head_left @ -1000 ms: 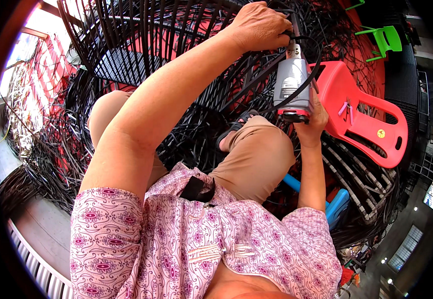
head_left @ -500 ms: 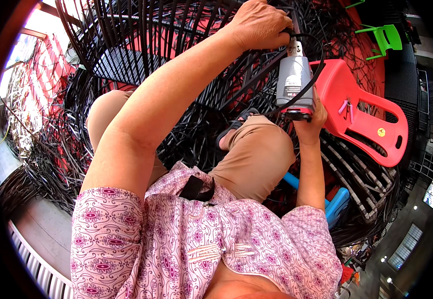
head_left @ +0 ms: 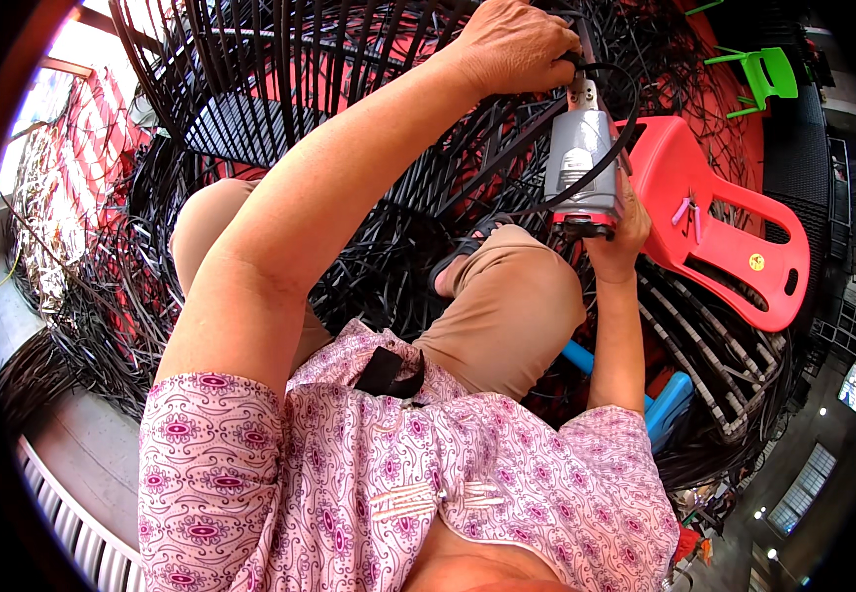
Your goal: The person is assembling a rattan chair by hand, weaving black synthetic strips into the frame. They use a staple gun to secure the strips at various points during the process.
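Yellow and round, a small sticker (head_left: 755,262) sits on the red plastic chair (head_left: 734,237), just beyond the right hand's (head_left: 617,237) fingers. Those fingers wrap the base of a grey boxy power tool (head_left: 580,163) with a black cord. Above its tip, the left hand (head_left: 515,44) is fisted around black woven wicker strands (head_left: 280,79).

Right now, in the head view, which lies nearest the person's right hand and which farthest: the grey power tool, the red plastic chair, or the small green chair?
From the right hand:
1. Grey power tool: held in that hand, just above it.
2. Red plastic chair: beside the hand, to its right.
3. Small green chair: farthest, up in the top right corner.
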The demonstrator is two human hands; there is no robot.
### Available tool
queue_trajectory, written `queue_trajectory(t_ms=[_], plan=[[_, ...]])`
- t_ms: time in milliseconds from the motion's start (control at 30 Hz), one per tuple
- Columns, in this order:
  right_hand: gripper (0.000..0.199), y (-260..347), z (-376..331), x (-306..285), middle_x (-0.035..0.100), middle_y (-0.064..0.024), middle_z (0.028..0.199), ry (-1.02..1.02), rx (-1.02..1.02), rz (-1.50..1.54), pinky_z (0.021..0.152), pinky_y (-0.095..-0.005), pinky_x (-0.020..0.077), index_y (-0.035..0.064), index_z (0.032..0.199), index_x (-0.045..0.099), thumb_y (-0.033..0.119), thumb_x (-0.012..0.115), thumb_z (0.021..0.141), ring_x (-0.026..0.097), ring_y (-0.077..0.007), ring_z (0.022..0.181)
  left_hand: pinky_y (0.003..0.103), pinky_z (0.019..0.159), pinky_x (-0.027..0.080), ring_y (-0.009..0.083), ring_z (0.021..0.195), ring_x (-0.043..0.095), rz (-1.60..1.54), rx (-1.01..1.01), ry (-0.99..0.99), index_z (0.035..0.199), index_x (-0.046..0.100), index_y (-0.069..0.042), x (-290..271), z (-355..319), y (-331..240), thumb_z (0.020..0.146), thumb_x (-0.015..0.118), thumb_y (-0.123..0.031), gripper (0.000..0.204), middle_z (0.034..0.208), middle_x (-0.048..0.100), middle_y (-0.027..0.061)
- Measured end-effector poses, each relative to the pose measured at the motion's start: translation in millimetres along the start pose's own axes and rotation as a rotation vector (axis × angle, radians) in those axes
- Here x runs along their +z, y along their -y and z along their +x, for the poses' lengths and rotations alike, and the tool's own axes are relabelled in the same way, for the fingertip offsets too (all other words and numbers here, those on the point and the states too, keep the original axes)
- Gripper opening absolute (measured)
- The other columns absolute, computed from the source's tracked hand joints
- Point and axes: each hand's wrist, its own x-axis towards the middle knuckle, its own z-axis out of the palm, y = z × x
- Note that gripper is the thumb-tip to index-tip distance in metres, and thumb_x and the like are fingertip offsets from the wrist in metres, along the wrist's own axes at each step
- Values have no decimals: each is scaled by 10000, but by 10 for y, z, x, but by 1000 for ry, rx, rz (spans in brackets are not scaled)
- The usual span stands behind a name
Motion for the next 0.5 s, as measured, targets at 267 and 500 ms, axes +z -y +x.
queue_trajectory(t_ms=[267, 500], plan=[[720, 73, 37, -38, 690, -217, 1095, -2, -15, -5, 821, -429, 558, -20, 1347, 531, 302, 817, 770, 693, -398, 956, 414, 790, 484, 267, 827, 690, 2, 6, 4, 817, 736, -98, -12, 7, -2, 761, 613, -312, 254, 816, 701, 88], [616, 73, -25, -24, 718, -189, 1079, 14, 115, 104, 857, -399, 544, -51, 1289, 584, 183, 788, 757, 715, -341, 977, 413, 801, 480, 260, 837, 689, -4, 7, -5, 832, 738, -98, 3, -6, 6, 763, 617, -307, 251, 828, 702, 81]])
